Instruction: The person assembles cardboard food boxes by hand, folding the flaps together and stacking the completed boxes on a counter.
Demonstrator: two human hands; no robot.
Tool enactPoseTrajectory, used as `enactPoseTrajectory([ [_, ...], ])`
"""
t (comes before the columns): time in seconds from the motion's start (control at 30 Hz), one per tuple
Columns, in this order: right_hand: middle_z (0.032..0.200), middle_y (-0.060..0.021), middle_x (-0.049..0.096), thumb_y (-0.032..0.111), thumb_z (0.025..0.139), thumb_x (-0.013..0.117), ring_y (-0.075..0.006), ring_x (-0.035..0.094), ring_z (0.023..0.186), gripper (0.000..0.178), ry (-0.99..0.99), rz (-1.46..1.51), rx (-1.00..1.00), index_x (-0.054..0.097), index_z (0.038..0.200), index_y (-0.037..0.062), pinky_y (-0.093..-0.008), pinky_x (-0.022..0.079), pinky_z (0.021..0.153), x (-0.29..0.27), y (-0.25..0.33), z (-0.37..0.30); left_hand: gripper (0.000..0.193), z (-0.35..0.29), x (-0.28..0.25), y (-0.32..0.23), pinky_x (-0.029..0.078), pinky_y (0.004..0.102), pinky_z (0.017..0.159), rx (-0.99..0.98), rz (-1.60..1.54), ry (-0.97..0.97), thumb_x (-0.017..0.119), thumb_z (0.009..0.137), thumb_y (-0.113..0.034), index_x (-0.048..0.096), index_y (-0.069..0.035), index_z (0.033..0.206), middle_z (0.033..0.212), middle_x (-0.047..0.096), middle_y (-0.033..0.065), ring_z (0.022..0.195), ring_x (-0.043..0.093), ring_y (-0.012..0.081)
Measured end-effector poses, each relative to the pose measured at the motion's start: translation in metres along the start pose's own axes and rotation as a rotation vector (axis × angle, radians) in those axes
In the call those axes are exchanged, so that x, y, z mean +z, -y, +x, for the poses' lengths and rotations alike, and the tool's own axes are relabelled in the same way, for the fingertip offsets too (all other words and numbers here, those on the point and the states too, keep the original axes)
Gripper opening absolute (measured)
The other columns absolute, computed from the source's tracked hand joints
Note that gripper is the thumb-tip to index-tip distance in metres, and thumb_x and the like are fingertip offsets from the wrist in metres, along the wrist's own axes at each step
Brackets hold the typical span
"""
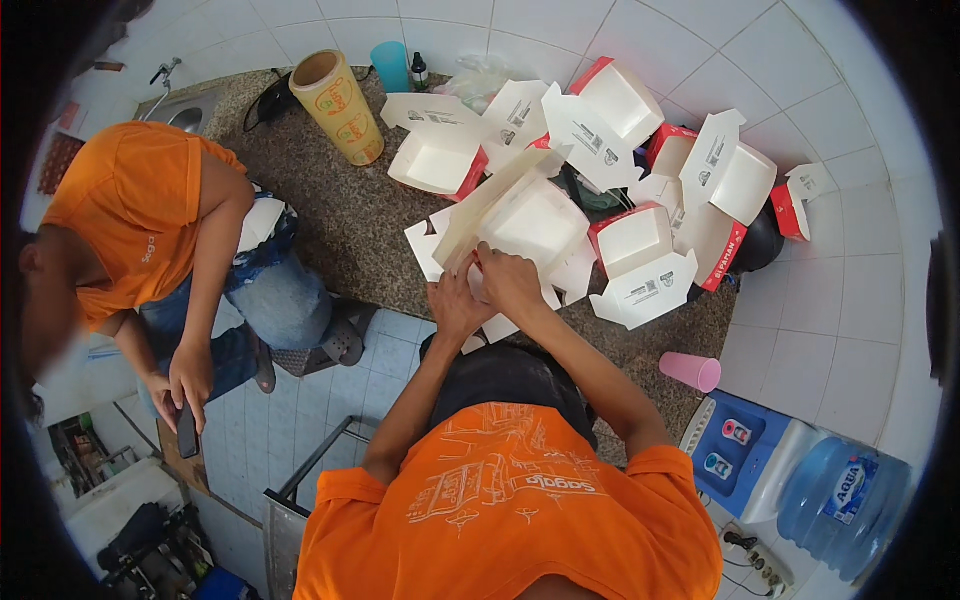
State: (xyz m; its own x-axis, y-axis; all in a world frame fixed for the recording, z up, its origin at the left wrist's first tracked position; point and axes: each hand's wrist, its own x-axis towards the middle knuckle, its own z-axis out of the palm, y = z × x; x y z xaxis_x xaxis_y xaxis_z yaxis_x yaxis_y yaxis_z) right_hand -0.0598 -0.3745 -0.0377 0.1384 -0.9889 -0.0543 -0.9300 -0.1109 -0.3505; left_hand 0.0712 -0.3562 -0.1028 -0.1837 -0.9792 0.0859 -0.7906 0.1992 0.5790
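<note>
My left hand [455, 308] and my right hand [510, 280] meet at the near edge of a speckled stone counter [330, 230]. Both grip a white cardboard food box [535, 225] that lies partly folded, with one long flap [480, 205] standing up at its left. The left hand pinches the box's near corner and the right hand presses on its near wall. Just beyond and to the right lie several folded white boxes with red outsides [635, 240], open and stacked loosely.
A tall yellow-printed roll [338, 105], a blue cup [391, 66] and a small bottle [419, 70] stand at the counter's far left. A pink cup [690, 371] lies near the right edge. A water dispenser [745, 450] stands lower right. Another person [140, 230] sits left, holding a phone [187, 430].
</note>
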Motion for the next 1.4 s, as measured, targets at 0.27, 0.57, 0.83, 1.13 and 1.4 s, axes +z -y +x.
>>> enactPoseTrajectory([
  [0.27,0.08,-0.021,0.072,0.026,0.093,0.058,-0.0392,0.073,0.073,0.031,0.049,0.061,0.024,0.061,0.108,-0.0004,-0.0507,0.057,0.064,0.006,0.002,0.002,0.095,0.001,0.014,-0.001,0.046,0.0493,0.094,0.105,-0.169,-0.066,0.091,0.064,-0.042,0.05,-0.007,0.143,0.139,0.056,0.0163,0.119,0.06,0.0355],
  [0.57,0.104,-0.0213,0.071,0.038,0.104,0.054,-0.0422,0.067,0.1,0.038,-0.333,0.185,0.245,0.069,0.111,0.004,-0.0508,0.052,0.088,-0.044,-0.137,0.054,0.107,-0.002,0.016,-0.013,0.042,0.0501,0.115,0.165,-0.585,-0.044,0.098,0.067,-0.026,0.028,-0.003,0.145,0.146,0.037,0.0191,0.138,0.044,0.0348],
  [0.83,0.123,-0.0212,0.068,0.043,0.11,0.038,-0.0442,0.064,0.112,0.051,-0.15,0.39,0.24,0.067,0.118,0.0024,-0.053,0.051,0.094,-0.025,-0.167,0.065,0.102,0.003,0.015,-0.015,0.046,0.0584,0.113,0.033,-0.686,0.054,0.097,0.066,-0.018,0.031,-0.009,0.144,0.146,0.035,0.0168,0.142,0.041,0.0368],
  [1.13,0.124,-0.0204,0.067,0.039,0.11,0.039,-0.0422,0.063,0.114,0.046,-0.253,0.412,0.13,0.065,0.123,0.0038,-0.05,0.051,0.095,-0.002,-0.193,0.069,0.104,0.007,0.029,-0.014,0.05,0.0567,0.11,0.125,-0.579,-0.051,0.098,0.063,-0.019,0.032,-0.008,0.143,0.147,0.032,0.0161,0.143,0.04,0.0368],
  [1.4,0.112,-0.0159,0.068,0.02,0.098,0.057,-0.0394,0.065,0.102,0.019,-0.874,0.237,-0.017,0.065,0.111,0.0082,-0.0478,0.053,0.085,-0.069,-0.186,0.092,0.108,-0.003,0.018,-0.021,0.048,0.0512,0.111,0.102,-0.611,-0.084,0.095,0.07,-0.026,0.028,-0.008,0.154,0.152,0.033,0.0248,0.145,0.038,0.042],
])
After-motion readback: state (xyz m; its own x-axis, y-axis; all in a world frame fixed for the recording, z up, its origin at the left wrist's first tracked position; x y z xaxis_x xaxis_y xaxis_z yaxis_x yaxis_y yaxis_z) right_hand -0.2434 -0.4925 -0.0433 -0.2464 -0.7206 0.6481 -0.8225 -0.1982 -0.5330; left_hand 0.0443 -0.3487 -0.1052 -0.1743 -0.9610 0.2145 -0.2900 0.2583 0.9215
